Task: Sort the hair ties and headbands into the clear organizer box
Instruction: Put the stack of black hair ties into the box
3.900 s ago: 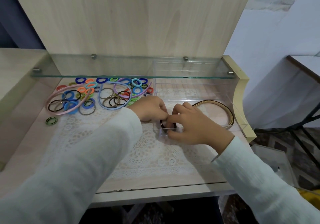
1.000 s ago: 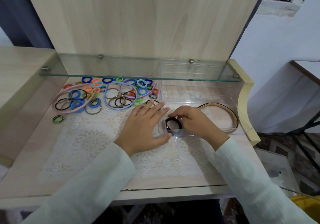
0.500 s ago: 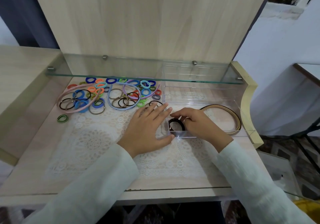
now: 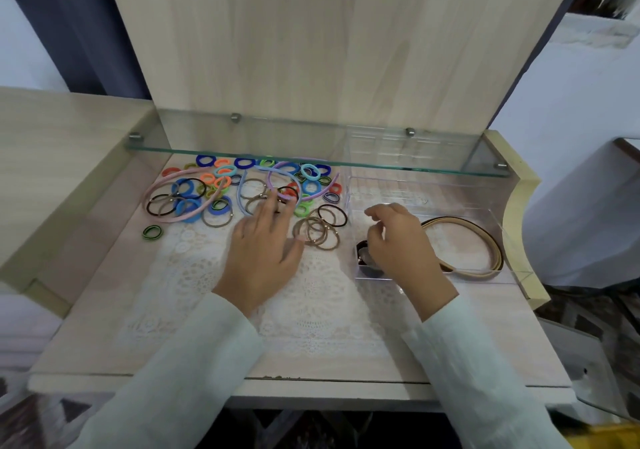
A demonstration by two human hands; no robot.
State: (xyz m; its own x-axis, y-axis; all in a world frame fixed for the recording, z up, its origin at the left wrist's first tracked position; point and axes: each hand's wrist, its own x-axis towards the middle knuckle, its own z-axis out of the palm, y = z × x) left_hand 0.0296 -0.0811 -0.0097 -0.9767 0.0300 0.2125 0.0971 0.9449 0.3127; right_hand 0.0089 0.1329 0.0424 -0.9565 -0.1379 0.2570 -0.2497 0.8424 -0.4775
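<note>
The clear organizer box (image 4: pixel 512 240) stands at the right of the desk. Inside lie a tan headband (image 4: pixel 485 240) and dark hair ties (image 4: pixel 363 258) in the near left corner. My right hand (image 4: pixel 398 244) hovers over that corner with fingers loosely curled, holding nothing. My left hand (image 4: pixel 263 240) reaches with straight fingers to the pile of coloured hair ties (image 4: pixel 221 185), fingertips at the thin brown ties. A cluster of thin brown ties (image 4: pixel 317 232) lies beside the box. Pink (image 4: pixel 156 188), blue (image 4: pixel 239 192) and purple (image 4: pixel 332 185) headbands lie among the ties.
A glass shelf (image 4: pixel 311 161) spans above the back of the desk, over the far ties and the box's rear. A lace mat (image 4: pixel 277 292) covers the desk. One green tie (image 4: pixel 152 232) lies apart at the left. A wooden panel rises behind.
My left hand has left the box's side and moved up and left to the tie pile, uncovering the brown ties. My right hand has lifted its fingers off the dark ties.
</note>
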